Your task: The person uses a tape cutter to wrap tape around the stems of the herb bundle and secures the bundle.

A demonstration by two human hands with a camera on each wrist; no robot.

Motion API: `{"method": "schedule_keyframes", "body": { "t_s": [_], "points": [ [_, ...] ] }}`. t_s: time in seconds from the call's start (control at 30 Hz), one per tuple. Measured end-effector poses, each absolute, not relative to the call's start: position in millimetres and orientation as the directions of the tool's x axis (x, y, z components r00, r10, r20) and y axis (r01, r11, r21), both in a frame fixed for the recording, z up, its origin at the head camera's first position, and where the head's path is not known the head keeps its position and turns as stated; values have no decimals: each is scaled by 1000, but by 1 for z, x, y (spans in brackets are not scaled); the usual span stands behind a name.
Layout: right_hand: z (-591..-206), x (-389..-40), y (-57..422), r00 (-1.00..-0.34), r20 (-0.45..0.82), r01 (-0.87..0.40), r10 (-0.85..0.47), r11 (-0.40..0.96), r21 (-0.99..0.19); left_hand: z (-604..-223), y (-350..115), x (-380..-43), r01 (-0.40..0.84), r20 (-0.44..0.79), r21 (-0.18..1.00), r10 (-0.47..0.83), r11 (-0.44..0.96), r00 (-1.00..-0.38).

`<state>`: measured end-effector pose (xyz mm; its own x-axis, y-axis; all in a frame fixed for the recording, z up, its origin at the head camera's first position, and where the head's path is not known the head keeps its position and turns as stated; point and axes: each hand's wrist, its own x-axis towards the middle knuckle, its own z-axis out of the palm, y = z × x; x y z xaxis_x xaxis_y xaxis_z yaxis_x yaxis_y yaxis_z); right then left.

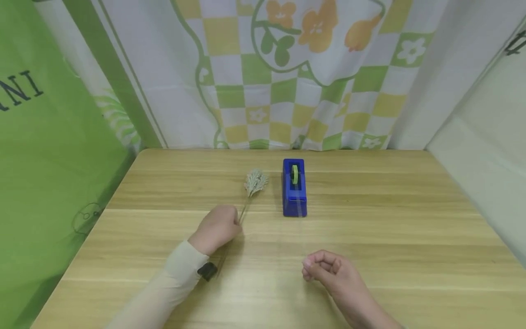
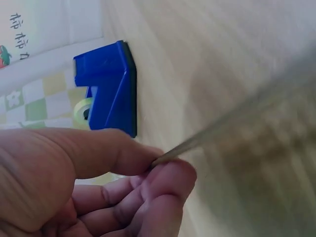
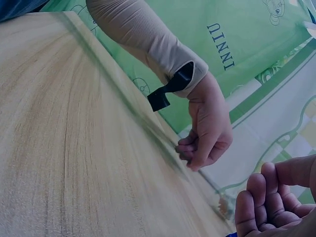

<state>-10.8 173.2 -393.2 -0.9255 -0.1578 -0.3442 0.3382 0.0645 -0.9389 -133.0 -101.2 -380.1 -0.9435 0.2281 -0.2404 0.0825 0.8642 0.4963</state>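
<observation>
In the head view my left hand pinches the thin stem of a dried flower sprig between thumb and index finger. The pale, fluffy head points away toward the back; the stem runs blurred past my fingertips in the left wrist view. A blue tape dispenser with a yellow-green roll stands right of the sprig. Down its front a faint strip of clear tape runs toward my right hand. That hand's thumb and index fingertips meet in a pinch, where the clear tape's end barely shows.
The light wooden table reaches back to a checked, flowered curtain. Green cloth hangs along the left side and a pale one along the right. A black wrist mount sits under the left sleeve.
</observation>
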Motion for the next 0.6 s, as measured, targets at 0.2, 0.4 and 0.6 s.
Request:
{"method": "schedule_keyframes", "body": {
  "t_s": [0.2,0.4,0.6],
  "points": [
    [-392,-11,174,-923,-349,341,-163,77,-937,-372,-113,-131,154,-95,523,238,838,-967],
    [-392,-12,173,-923,-343,335,-176,71,-939,-372,-125,-132,232,52,526,241,818,-969],
    [-392,-12,173,-921,-345,338,-179,69,-939,-377,-133,-134,308,199,490,239,816,-950]
  ]
}}
